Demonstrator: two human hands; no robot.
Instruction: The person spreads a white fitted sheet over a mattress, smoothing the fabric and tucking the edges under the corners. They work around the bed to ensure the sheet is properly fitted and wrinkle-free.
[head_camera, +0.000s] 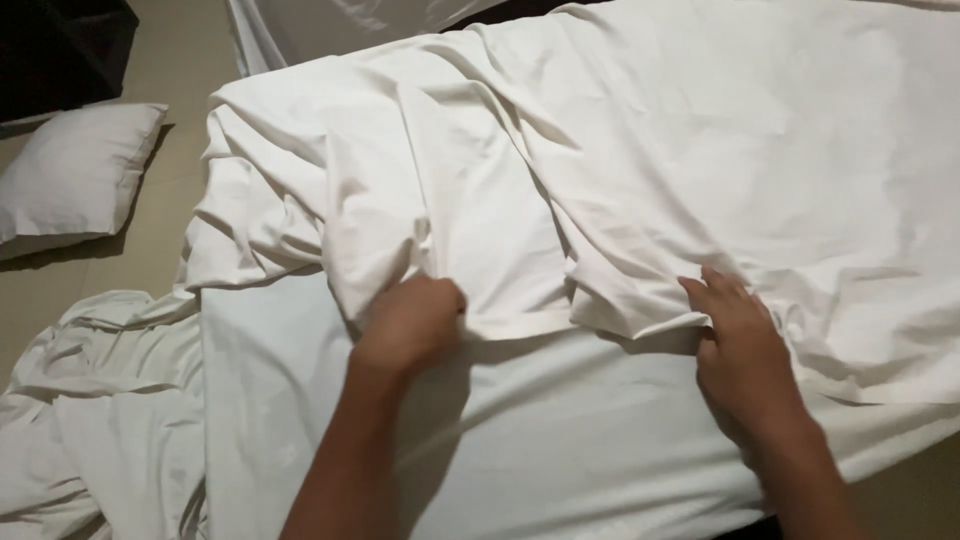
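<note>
At six o'clock on the bed (560, 450), the rumpled white sheet (600, 170) is being clenched by the left hand (410, 325); the right hand (745, 345) is being pressed flat, grip released.

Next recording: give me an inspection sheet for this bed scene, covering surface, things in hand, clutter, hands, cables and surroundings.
Surface: mattress covered in a smooth white fitted sheet, bare along the near edge.
Things in hand: rumpled white top sheet spread over most of the bed, its near edge folded and creased.
Clutter: second heap of white bedding lying on the floor beside the bed.
Hands: left hand closed in a fist on the top sheet's edge; right hand flat, fingers on the sheet's edge.
Cables: nothing seen.
Surroundings: beige floor; white pillow lying on it; dark object at far left corner, kind unclear.
</note>
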